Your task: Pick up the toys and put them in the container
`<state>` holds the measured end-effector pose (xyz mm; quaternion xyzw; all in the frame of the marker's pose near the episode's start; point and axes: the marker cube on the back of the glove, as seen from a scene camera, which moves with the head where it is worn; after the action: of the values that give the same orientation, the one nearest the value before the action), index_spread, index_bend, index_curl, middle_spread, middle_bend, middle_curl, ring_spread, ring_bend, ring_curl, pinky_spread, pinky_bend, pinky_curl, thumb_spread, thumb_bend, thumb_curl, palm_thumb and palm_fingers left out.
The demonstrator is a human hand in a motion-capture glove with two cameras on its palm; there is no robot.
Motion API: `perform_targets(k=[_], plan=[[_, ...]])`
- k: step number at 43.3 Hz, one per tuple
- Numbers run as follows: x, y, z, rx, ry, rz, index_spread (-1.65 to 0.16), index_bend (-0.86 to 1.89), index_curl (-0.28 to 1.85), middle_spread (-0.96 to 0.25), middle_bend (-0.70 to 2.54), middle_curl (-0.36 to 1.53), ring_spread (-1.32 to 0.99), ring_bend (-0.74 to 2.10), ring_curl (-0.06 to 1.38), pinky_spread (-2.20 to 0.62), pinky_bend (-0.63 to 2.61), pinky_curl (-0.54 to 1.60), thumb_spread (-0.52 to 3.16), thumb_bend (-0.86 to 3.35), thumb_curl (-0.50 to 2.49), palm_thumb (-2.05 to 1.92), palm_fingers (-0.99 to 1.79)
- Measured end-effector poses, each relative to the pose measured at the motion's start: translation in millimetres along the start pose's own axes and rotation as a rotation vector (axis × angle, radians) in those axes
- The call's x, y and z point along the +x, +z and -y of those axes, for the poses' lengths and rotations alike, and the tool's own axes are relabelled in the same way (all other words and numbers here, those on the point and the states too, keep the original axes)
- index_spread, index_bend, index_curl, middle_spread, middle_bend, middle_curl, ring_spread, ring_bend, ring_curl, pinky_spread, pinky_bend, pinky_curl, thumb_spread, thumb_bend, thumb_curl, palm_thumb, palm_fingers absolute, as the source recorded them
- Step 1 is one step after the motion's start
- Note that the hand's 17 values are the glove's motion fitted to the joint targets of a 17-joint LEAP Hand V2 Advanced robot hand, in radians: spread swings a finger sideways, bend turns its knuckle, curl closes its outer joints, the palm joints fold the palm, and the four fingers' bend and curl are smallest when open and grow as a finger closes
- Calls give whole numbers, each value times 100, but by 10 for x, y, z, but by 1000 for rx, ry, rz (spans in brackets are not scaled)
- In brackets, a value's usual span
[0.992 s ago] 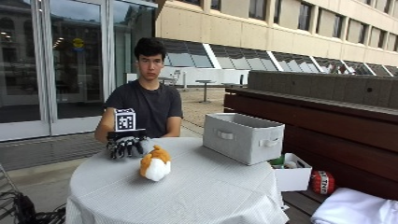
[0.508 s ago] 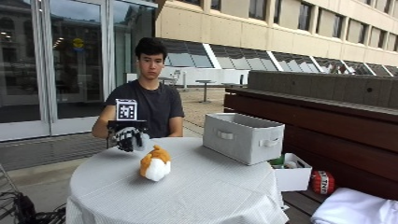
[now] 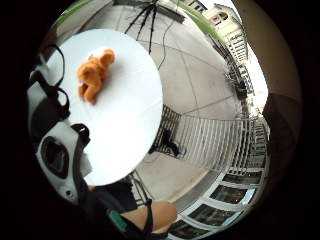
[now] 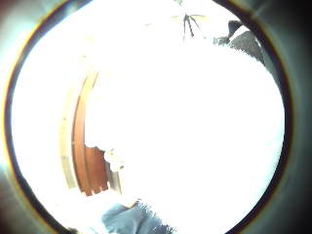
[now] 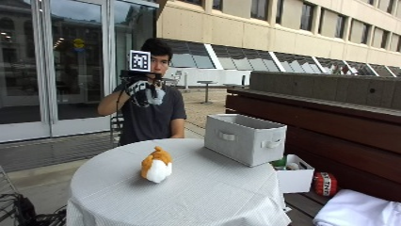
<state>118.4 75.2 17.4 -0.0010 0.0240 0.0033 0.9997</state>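
Note:
An orange and white plush toy point(image 5: 156, 165) lies near the middle of the round table point(image 5: 206, 197). It also shows as the plush toy point(image 3: 94, 74) on the white cloth in the little finger side palm view. A grey fabric container point(image 5: 245, 138) stands at the table's back right edge. My gloved right hand point(image 5: 143, 92) is raised high, at head height behind the table, well above the toy. Its fingers hang relaxed and hold nothing.
A white box point(image 5: 294, 175) with small items and a red object point(image 5: 324, 183) sit on the wooden bench to the right. A white cloth bundle point(image 5: 357, 209) lies at the front right. Glass doors stand behind the person.
My right hand has lifted from the table's back edge beside the toy up to head height. The toy and container have not moved.

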Motion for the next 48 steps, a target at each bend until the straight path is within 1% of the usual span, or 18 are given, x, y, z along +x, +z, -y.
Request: perform_targets(k=[4,9,14,20,28,40,45,48], plan=[[-142,-228,178,38,-13,-2,-37,9,23,-44,72,57,-44,111,50,-45,93,37,70,22,74,72,100],[-382,-528,327,38,-37,6,-38,11,21,-46,72,59,-45,111,50,-45,94,37,69,21,77,73,99],[-622,-825,401,29,-49,3,-39,11,19,-46,72,61,-45,111,49,-45,94,37,68,20,80,72,99],[-895,-1141,515,55,-62,2,-39,12,16,-48,71,62,-45,112,49,-45,94,37,68,19,83,73,99],[-1439,-1559,614,86,-101,47,-40,12,14,-49,69,65,-45,111,48,-45,94,37,68,17,86,72,100],[-2509,-1927,533,143,-174,45,-40,13,10,-50,65,68,-45,110,48,-46,93,37,69,15,91,72,101],[-2924,-1961,551,135,-205,74,-40,12,9,-51,64,69,-44,110,48,-46,94,38,68,14,93,73,102],[-3150,-1908,620,99,-223,102,-40,13,8,-51,62,70,-45,110,47,-45,94,38,68,13,95,73,102]])
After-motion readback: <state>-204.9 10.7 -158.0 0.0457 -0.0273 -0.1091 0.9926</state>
